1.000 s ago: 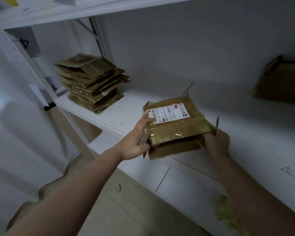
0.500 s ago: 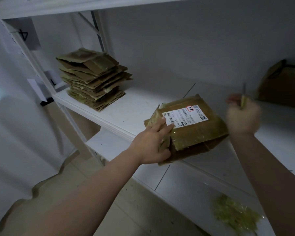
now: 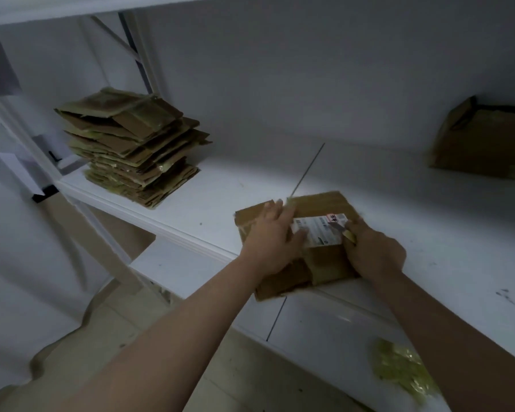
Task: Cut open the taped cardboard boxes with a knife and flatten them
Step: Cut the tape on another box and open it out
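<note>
A brown cardboard box (image 3: 318,203) with a white shipping label (image 3: 318,230) lies flat on the white shelf (image 3: 220,203), its near corner over the front edge. My left hand (image 3: 272,239) presses down on its left half with fingers spread. My right hand (image 3: 372,251) grips a small knife (image 3: 341,228), whose blade lies on the label's right edge. The box's near right part is hidden under my right hand.
A tall stack of flattened cartons (image 3: 134,147) stands at the shelf's left end beside the frame post. An upright brown box (image 3: 482,138) sits at the far right against the wall. A wad of yellowish tape scraps (image 3: 402,370) lies on the lower shelf.
The box went from tilted in my left hand to lying flat on the shelf. My right hand came down from raised at the right, bringing the knife onto the label.
</note>
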Available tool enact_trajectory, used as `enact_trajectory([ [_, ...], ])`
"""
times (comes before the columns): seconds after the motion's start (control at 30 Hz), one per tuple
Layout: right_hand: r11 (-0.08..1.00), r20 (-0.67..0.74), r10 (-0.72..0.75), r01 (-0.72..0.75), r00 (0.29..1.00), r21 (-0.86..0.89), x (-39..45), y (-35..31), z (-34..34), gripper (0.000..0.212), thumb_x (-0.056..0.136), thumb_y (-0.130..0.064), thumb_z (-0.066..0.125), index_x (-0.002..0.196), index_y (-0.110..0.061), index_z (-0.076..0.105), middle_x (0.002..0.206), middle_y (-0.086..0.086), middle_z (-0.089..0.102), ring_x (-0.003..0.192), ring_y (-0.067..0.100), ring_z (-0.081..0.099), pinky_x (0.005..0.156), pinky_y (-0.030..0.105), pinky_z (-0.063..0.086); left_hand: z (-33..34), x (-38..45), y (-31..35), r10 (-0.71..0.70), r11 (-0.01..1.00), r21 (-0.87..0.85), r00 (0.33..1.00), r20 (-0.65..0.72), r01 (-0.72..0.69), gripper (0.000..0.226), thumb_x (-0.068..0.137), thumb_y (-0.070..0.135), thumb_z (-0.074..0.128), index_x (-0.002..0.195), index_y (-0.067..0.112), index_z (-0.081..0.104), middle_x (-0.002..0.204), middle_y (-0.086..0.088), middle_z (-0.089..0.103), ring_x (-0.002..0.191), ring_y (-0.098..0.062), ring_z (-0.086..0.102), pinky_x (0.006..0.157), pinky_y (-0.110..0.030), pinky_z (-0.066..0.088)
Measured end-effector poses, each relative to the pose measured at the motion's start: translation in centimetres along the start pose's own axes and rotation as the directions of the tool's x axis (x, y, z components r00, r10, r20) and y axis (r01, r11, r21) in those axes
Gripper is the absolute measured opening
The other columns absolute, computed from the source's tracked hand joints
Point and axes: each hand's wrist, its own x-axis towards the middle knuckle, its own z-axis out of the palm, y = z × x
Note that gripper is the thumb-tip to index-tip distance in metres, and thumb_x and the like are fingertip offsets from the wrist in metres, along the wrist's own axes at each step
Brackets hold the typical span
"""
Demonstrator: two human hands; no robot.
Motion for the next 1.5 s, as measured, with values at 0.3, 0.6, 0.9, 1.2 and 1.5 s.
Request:
enact_trajectory([
  [0.3,0.997,-0.005,0.071,-0.071,0.997,0.009,0.2,-0.6,1.4,0.045,0.094,-0.031,0.044,0.139,-0.027,0.039,0.150,-0.001,0.035,0.106,0.028,0.059,0.085,0.036,0.047,5.6,1.3,-1.2,-0.066,0.918,0.397,0.986,0.156,-0.001,0.075,0.092,0.069,0.008,0.153,0.029,-0.012,0.161,-0.010,-0.015,0.146,-0.035,-0.016,0.117,-0.055,0.003],
  [0.6,0.998,-0.088,0.048,-0.050,0.995,-0.028,1.5,-0.2,-0.6,0.021,0.097,-0.030,0.041,0.102,-0.016,0.056,0.075,-0.004,0.050,0.068,0.018,0.052,0.051,0.023,0.030,2.6,2.1,-2.5,0.018,0.964,0.250,0.959,0.283,-0.092,0.072,0.092,0.067,0.031,0.153,0.037,0.011,0.163,-0.002,-0.001,0.148,-0.029,-0.009,0.117,-0.053,0.002],
  [0.9,0.922,0.139,-0.346,0.363,0.928,-0.134,5.0,0.2,2.3,0.064,0.097,-0.050,0.028,0.151,-0.030,-0.001,0.158,0.001,-0.018,0.142,0.030,-0.024,0.114,0.055,-0.008,2.6,2.9,-2.1,-0.033,0.942,0.334,0.999,0.018,0.025,0.073,0.094,0.060,0.034,0.154,0.032,0.003,0.162,-0.008,-0.005,0.147,-0.034,-0.004,0.117,-0.054,0.008],
  [1.2,0.944,0.220,-0.315,0.329,0.923,-0.026,6.2,-0.2,3.0,0.058,0.099,-0.043,0.029,0.151,-0.033,0.005,0.160,-0.002,-0.003,0.146,0.024,-0.009,0.116,0.054,0.004,4.3,4.4,-3.1,-0.129,0.931,0.359,0.980,0.154,0.067,0.077,0.092,0.069,0.016,0.152,0.032,-0.013,0.161,0.001,-0.014,0.147,-0.029,-0.018,0.115,-0.061,-0.002],
  [1.5,0.941,-0.005,-0.336,0.336,0.942,0.028,4.8,-0.7,3.0,0.048,0.096,-0.029,0.044,0.141,-0.015,0.039,0.152,0.011,0.031,0.144,0.027,0.018,0.114,0.051,0.014,4.1,3.3,-2.4,-0.125,0.936,0.327,0.992,-0.027,0.127,0.075,0.088,0.072,0.026,0.153,0.035,0.015,0.161,-0.001,0.012,0.148,-0.029,0.004,0.118,-0.054,0.009],
])
